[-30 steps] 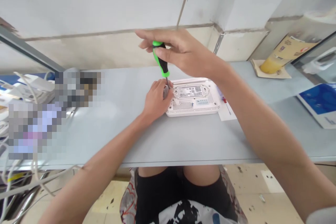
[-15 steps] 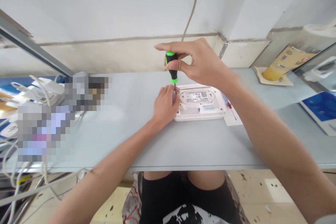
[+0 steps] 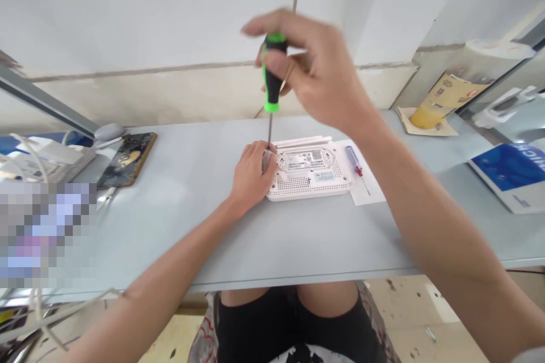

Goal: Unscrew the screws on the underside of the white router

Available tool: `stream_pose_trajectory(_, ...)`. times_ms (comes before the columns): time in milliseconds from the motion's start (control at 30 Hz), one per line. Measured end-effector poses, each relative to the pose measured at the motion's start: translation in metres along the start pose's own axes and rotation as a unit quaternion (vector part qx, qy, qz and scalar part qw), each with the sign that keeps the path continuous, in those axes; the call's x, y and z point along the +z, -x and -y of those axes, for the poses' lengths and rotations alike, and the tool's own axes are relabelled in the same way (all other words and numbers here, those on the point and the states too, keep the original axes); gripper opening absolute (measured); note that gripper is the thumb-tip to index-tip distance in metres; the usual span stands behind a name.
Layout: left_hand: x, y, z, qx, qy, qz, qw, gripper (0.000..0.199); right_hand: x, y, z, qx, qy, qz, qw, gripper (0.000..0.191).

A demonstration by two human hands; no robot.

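Observation:
A white router (image 3: 293, 183) lies on the table with its vented, labelled underside up. My left hand (image 3: 254, 174) grips the router's left end, thumb on the near side and fingers curled beyond. A greyish patch between thumb and fingers is too small to make out. In my right hand (image 3: 313, 62) is a black and green screwdriver (image 3: 272, 88), held upright, its shaft reaching down to the router's far left corner beside my left fingers. The exact spot of the tip is hidden.
Right of the router, a small purple screwdriver (image 3: 353, 160) with a red collar lies on white paper (image 3: 366, 199). A phone (image 3: 130, 159) and white cables (image 3: 40, 153) are at the left. A yellow roll (image 3: 443, 99) and a blue-white box (image 3: 513, 176) stand right.
My right hand and the screwdriver have risen, showing more of the shaft. The view has shifted, and the small purple screwdriver shows more fully. My left hand stays on the router.

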State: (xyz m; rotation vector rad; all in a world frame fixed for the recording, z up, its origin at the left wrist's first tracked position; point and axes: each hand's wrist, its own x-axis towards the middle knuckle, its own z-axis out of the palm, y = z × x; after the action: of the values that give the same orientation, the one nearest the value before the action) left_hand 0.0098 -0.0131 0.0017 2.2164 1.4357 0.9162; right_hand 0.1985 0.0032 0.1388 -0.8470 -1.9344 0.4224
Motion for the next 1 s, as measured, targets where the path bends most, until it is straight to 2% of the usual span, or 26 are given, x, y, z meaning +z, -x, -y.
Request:
stream_pose_trajectory(100,-0.001,0.001,0.0,-0.005,0.003,0.004,1.0,0.008,-0.03,0.001,0.005,-0.032,-0.033,-0.119,0.992,0.018)
stream_pose_trajectory(167,-0.002,0.002,0.0,-0.006,0.004,0.006,1.0,0.009,-0.052,0.007,0.0,-0.004,-0.004,-0.16,0.987,0.016)
stream_pose_trajectory(233,-0.003,0.003,0.001,-0.003,0.006,0.01,1.0,0.01,-0.071,0.017,-0.018,0.077,0.054,-0.169,0.981,0.015)
stream_pose_trajectory(300,-0.004,0.004,0.001,0.002,0.008,0.013,1.0,0.011,-0.083,0.034,-0.047,0.203,0.128,-0.16,0.958,0.013)
stream_pose_trajectory(333,-0.004,0.004,0.001,0.004,0.008,0.014,1.0,0.011,-0.086,0.044,-0.064,0.23,0.145,-0.168,0.947,0.01)
stream_pose_trajectory(433,-0.004,0.004,0.002,0.006,0.007,0.018,1.0,0.012,-0.085,0.08,-0.108,0.281,0.183,-0.158,0.929,0.01)
stream_pose_trajectory(500,-0.004,0.003,0.002,0.006,0.006,0.021,1.0,0.011,-0.078,0.103,-0.124,0.308,0.199,-0.15,0.918,0.018)
stream_pose_trajectory(667,-0.003,0.001,0.003,0.009,0.009,0.02,1.0,0.011,-0.068,0.132,-0.134,0.328,0.24,-0.11,0.907,0.026)
stream_pose_trajectory(800,-0.004,0.001,0.003,0.009,0.011,0.02,1.0,0.01,-0.066,0.139,-0.146,0.298,0.314,-0.025,0.901,0.027)
stream_pose_trajectory(900,-0.003,0.002,0.004,0.01,0.01,0.013,1.0,0.011,-0.063,0.144,-0.152,0.27,0.346,0.017,0.898,0.029)
stream_pose_trajectory(1000,-0.002,0.001,0.005,0.011,0.019,-0.005,1.0,0.01,-0.06,0.145,-0.149,0.237,0.372,0.004,0.898,0.036)
